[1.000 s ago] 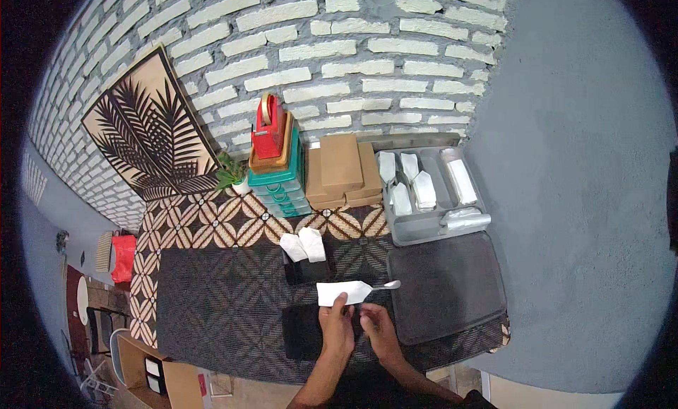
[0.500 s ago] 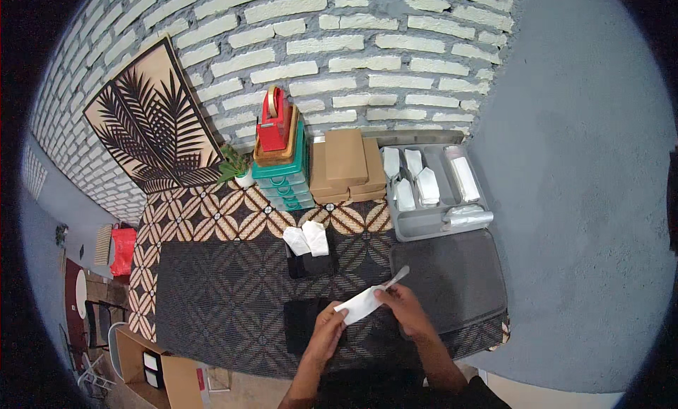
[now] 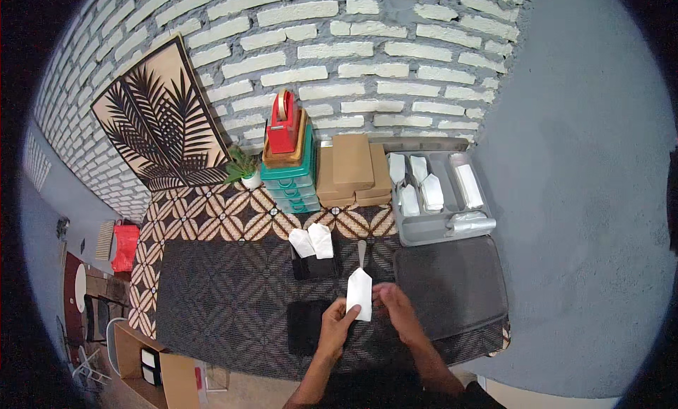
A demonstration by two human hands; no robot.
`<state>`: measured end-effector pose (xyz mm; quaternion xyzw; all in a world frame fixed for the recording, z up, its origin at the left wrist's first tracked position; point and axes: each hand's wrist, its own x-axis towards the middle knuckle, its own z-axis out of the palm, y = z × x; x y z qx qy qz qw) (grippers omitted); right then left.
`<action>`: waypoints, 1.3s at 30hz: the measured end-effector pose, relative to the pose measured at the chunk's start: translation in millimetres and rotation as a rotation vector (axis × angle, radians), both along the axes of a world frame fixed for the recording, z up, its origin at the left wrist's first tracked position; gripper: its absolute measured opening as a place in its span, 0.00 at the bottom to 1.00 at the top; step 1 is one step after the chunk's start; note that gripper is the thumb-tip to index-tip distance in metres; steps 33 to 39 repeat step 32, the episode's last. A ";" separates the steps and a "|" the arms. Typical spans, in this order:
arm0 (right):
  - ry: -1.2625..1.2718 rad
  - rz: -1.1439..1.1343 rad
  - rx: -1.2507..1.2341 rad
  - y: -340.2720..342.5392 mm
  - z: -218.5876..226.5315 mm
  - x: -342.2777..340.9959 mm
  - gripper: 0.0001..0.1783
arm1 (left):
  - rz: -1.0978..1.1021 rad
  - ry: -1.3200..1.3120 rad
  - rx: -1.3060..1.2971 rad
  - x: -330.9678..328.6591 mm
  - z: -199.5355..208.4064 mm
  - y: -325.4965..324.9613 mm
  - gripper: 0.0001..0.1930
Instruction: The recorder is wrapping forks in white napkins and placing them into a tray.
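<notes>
My left hand [image 3: 335, 327] pinches the lower end of a folded white napkin [image 3: 359, 294] between thumb and fingers. The napkin stands nearly upright in view, pointed at its top corners. From its top sticks out a slim greyish utensil [image 3: 362, 252]; whether that end is a handle or a bowl I cannot tell. Just right of the napkin is my right hand [image 3: 397, 309], apart from it, fingers loosely bent and holding nothing. Beyond my left hand, a small black box [image 3: 315, 269] holds two white folded napkins [image 3: 320, 240]. A flat black item [image 3: 305, 331] lies left of my left hand.
A grey compartment tray [image 3: 426, 234] with white folded napkins and clear-wrapped packs stands back right, behind a dark grey mat [image 3: 452, 285]. Brown cardboard boxes [image 3: 352, 162], teal drawers [image 3: 289, 176] with a red tape dispenser [image 3: 284, 132], and a potted plant [image 3: 248, 177] line the wall.
The napkin with the utensil has turned from slanting to nearly upright. My right hand has let go of it and drawn slightly away; my left hand keeps its hold.
</notes>
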<state>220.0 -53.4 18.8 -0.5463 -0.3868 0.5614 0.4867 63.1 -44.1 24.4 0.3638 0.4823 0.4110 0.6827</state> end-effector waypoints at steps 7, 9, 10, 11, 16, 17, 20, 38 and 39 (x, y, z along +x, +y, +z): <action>-0.080 -0.106 -0.023 -24.1 -25.9 -4.6 0.16 | 0.032 0.051 0.078 30.5 -16.2 7.0 0.05; -0.104 -0.171 -0.022 -21.4 -27.5 2.2 0.16 | -0.003 0.095 0.086 38.8 -18.1 12.0 0.05; -0.049 -0.189 -0.047 -19.7 -28.9 6.3 0.14 | -0.031 0.098 0.088 42.7 -19.4 14.8 0.06; 0.006 -0.205 -0.072 -17.3 -28.8 11.4 0.11 | -0.059 0.100 0.088 47.7 -20.8 18.1 0.06; -0.242 -0.310 0.058 19.8 -22.3 68.9 0.11 | -0.114 0.032 0.103 74.5 -20.4 39.1 0.11; -0.364 -0.310 0.088 33.3 -24.3 89.0 0.10 | -0.099 0.011 0.119 77.9 -18.6 42.6 0.13; -0.265 -0.294 0.026 88.4 -24.2 143.0 0.09 | -0.073 0.093 0.052 71.7 -20.7 49.9 0.15; -0.536 -0.280 -0.022 236.2 -97.1 256.0 0.11 | 0.092 0.042 -0.092 52.4 -60.9 56.1 0.15; -0.536 -0.280 -0.022 236.2 -97.1 256.0 0.11 | 0.092 0.042 -0.092 52.4 -60.9 56.1 0.15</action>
